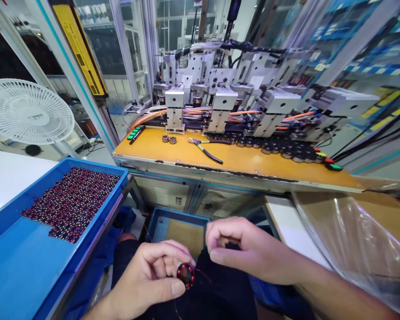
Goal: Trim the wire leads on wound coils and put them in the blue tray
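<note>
My left hand (153,278) grips a small round coil part (186,275) between thumb and fingers, its dark ring with red windings turned up. Thin reddish wires trail from the part, one toward the right and one downward. My right hand (243,251) is held to the right of the part, above my lap, apart from my left hand. Its fingers are curled with the thumb below them; whether a wire lies between them is too small to make out.
A blue tray (16,284) holding many small coil parts stands at left, near a white fan (30,111). Pliers (208,149) and dark round parts (286,149) lie on the orange bench (146,151) before a machine. Plastic sheeting (350,235) is at right.
</note>
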A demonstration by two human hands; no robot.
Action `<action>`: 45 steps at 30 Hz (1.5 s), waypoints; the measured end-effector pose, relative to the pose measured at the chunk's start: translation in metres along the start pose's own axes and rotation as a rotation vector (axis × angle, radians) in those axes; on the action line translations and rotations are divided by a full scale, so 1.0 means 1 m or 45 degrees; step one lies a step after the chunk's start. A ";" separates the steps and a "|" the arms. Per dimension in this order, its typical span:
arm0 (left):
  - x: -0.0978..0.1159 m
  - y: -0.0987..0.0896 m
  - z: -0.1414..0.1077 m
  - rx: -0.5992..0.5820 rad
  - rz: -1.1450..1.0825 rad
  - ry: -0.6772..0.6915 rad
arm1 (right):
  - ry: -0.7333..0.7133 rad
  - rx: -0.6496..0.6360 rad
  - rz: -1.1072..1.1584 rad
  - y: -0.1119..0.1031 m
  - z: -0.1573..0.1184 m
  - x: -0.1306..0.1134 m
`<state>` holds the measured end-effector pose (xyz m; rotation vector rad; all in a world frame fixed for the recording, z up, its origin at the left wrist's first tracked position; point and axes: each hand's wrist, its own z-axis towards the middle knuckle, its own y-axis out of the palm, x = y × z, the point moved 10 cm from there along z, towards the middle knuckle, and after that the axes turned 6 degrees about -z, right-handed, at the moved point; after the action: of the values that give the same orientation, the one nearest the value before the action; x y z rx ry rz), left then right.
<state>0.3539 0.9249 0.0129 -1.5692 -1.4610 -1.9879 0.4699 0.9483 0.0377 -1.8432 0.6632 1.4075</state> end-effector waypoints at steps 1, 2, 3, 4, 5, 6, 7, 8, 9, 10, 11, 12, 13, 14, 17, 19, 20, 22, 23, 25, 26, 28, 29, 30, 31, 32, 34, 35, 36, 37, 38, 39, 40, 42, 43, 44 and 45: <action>-0.001 0.002 0.001 -0.009 0.001 -0.023 | -0.075 0.011 -0.024 -0.003 0.002 -0.010; -0.002 0.004 0.001 -0.017 0.003 -0.050 | -0.160 0.009 -0.044 -0.003 0.005 -0.021; -0.004 0.006 0.002 -0.028 0.003 -0.079 | -0.246 -0.009 -0.063 -0.001 0.008 -0.031; -0.006 0.008 0.003 -0.040 0.001 -0.107 | -0.326 -0.045 -0.082 0.004 0.011 -0.041; -0.009 0.010 0.003 -0.052 -0.001 -0.136 | -0.394 -0.085 -0.097 0.010 0.014 -0.048; -0.011 0.011 0.003 -0.063 -0.006 -0.155 | -0.443 -0.114 -0.106 0.015 0.016 -0.053; -0.012 0.012 0.002 -0.068 -0.018 -0.159 | -0.473 -0.120 -0.111 0.019 0.019 -0.055; -0.012 0.011 0.002 -0.067 -0.027 -0.149 | -0.485 -0.101 -0.123 0.020 0.020 -0.055; -0.010 0.010 0.001 -0.065 -0.032 -0.126 | -0.480 -0.055 -0.139 0.020 0.021 -0.053; -0.009 0.009 0.000 -0.057 -0.034 -0.095 | -0.461 0.004 -0.159 0.018 0.020 -0.051; -0.006 0.007 -0.001 -0.048 -0.033 -0.066 | -0.435 0.072 -0.172 0.015 0.019 -0.047; -0.005 0.005 -0.002 -0.032 -0.028 -0.039 | -0.407 0.133 -0.177 0.012 0.017 -0.045; -0.003 0.002 -0.002 -0.011 -0.022 -0.017 | -0.381 0.185 -0.175 0.010 0.014 -0.042; -0.001 0.000 -0.003 0.014 -0.019 0.009 | -0.350 0.229 -0.169 0.007 0.011 -0.040; 0.007 -0.004 -0.004 0.071 -0.013 0.104 | -0.236 0.304 -0.158 0.004 0.002 -0.035; 0.011 -0.003 -0.004 0.061 0.005 0.150 | -0.154 0.320 -0.159 0.004 -0.003 -0.032; 0.012 -0.001 -0.003 0.049 0.016 0.163 | -0.116 0.314 -0.160 0.005 -0.005 -0.030; 0.013 0.002 -0.002 0.025 0.032 0.168 | -0.041 0.278 -0.154 0.010 -0.006 -0.027; 0.012 0.002 -0.002 0.020 0.035 0.159 | -0.008 0.247 -0.151 0.013 -0.006 -0.026; 0.010 0.002 -0.001 0.021 0.029 0.139 | 0.039 0.190 -0.183 0.019 -0.005 -0.024; 0.009 0.002 -0.001 0.021 0.021 0.131 | 0.052 0.175 -0.217 0.020 -0.005 -0.024; 0.008 0.002 -0.002 0.018 0.007 0.120 | 0.056 0.165 -0.311 0.021 -0.004 -0.024; 0.007 0.002 -0.003 0.014 -0.001 0.113 | 0.050 0.164 -0.352 0.022 -0.004 -0.025; 0.006 0.002 -0.003 0.012 -0.013 0.106 | 0.040 0.162 -0.379 0.022 -0.004 -0.026; 0.006 0.003 -0.003 0.007 -0.027 0.099 | 0.026 0.159 -0.392 0.023 -0.004 -0.027; 0.005 0.003 -0.003 0.003 -0.041 0.093 | 0.008 0.159 -0.395 0.023 -0.004 -0.028; 0.004 0.004 -0.003 0.000 -0.078 0.094 | -0.032 0.174 -0.360 0.023 -0.005 -0.030; 0.004 0.004 -0.003 -0.002 -0.094 0.103 | -0.048 0.187 -0.330 0.023 -0.006 -0.030; 0.003 0.003 -0.002 -0.003 -0.107 0.112 | -0.060 0.198 -0.299 0.023 -0.006 -0.031; 0.002 0.002 -0.002 -0.003 -0.120 0.119 | -0.064 0.208 -0.266 0.023 -0.007 -0.030; 0.001 0.002 -0.001 -0.004 -0.134 0.128 | -0.059 0.219 -0.231 0.023 -0.008 -0.028; -0.001 0.001 -0.001 -0.008 -0.144 0.139 | -0.052 0.224 -0.196 0.023 -0.009 -0.027; -0.001 0.000 -0.001 -0.013 -0.152 0.154 | -0.043 0.227 -0.165 0.024 -0.009 -0.025; -0.001 -0.003 0.000 -0.011 -0.166 0.181 | -0.035 0.228 -0.111 0.025 -0.011 -0.022; -0.001 -0.003 0.001 -0.009 -0.164 0.191 | -0.032 0.231 -0.095 0.025 -0.011 -0.021; 0.000 -0.004 0.001 -0.007 -0.157 0.192 | -0.032 0.238 -0.088 0.025 -0.011 -0.021; 0.000 -0.004 0.002 -0.001 -0.142 0.188 | -0.034 0.246 -0.088 0.025 -0.011 -0.021</action>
<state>0.3525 0.9281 0.0110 -1.3360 -1.5194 -2.1154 0.4514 0.9239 0.0533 -1.6776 0.6908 1.2749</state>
